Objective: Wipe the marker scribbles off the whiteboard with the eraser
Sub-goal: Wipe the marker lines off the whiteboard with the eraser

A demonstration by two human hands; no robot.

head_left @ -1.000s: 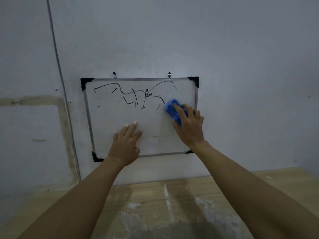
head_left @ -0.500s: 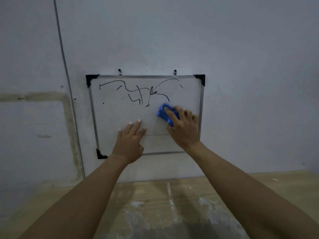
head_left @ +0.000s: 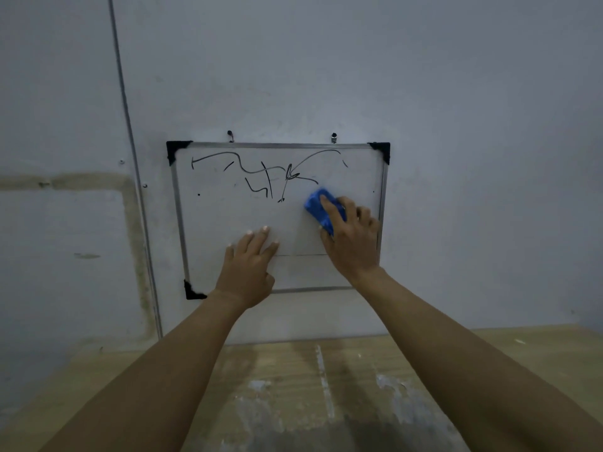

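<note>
A small whiteboard (head_left: pixel 215 223) with a metal frame and black corner caps hangs on the wall. Black marker scribbles (head_left: pixel 261 176) run across its upper half. My right hand (head_left: pixel 354 243) presses a blue eraser (head_left: pixel 318 208) flat on the board's right middle, just below the right end of the scribbles. My left hand (head_left: pixel 249 267) lies flat on the board's lower middle with fingers spread, holding nothing. A thin straight line (head_left: pixel 301 255) crosses the board between my hands.
Two hooks (head_left: pixel 230 136) (head_left: pixel 333 137) hold the board on a grey wall. A thin pipe (head_left: pixel 130 164) runs down the wall left of the board. A worn wooden tabletop (head_left: pixel 293 386) with white paint smears lies below.
My right hand swept the eraser down and left, then back up toward the right. The left hand stayed flat on the board. The view shifted slightly.
</note>
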